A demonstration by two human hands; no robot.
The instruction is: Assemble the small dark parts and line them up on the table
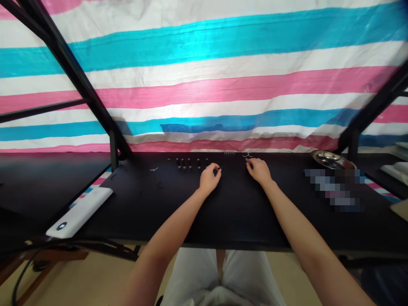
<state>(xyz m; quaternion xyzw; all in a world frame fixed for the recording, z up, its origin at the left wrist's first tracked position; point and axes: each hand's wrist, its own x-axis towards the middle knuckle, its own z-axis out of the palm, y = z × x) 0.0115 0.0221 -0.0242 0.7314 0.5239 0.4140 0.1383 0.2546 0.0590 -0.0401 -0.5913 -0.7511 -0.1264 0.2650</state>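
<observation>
My left hand (210, 177) rests over the black table (236, 212), its thumb and fingers closed in a pinch. A tiny dark bit shows at its fingertips, too small to name. Just left of that hand stands a row of several small dark cylinders (189, 163) with pale ends; the nearest one is partly beside my knuckles. My right hand (259, 170) is farther right, fingertips pressed together around something small and greyish that I cannot make out. Right beyond those fingertips lie thin white pieces (247, 154), and to their left a row of small metallic pieces (229, 153).
A shiny metal dish (333, 160) stands at the back right, with a blurred-out item (334, 189) before it. A white oblong device (79, 212) lies at the left edge. Small white scraps (154, 169) lie back left. Black frame bars (73, 76) and a striped sheet (223, 80) bound the far side.
</observation>
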